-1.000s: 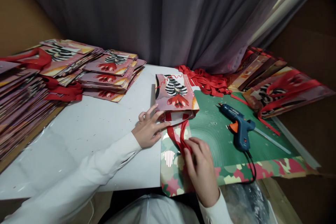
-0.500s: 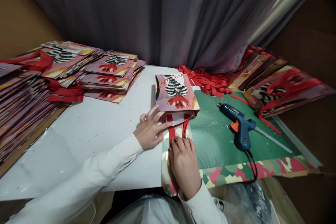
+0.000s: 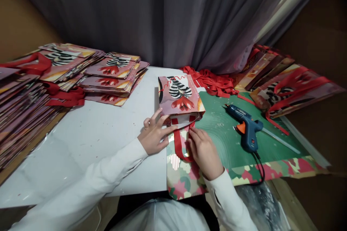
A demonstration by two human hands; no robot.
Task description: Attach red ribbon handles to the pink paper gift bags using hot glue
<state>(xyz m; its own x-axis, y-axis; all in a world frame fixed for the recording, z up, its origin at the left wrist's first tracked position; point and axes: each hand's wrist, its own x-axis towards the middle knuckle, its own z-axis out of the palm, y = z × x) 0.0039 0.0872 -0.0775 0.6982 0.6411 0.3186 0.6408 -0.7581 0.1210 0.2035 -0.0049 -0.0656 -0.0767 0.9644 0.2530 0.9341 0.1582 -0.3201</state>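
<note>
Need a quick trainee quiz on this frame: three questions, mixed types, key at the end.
1. What does the dark-blue glue gun with the orange trigger lie on? A) a stack of printed bags B) a flat green mat C) the grey cloth curtain
2. True or false: the bare right hand touches the loop of flat red ribbon, not the glue gun.
3. Fill in: the bare left hand rests, fingers spread, at the near edge of a paper bag printed with black-and-____ stripes.

Key: 1. B; 2. True; 3. white
</note>
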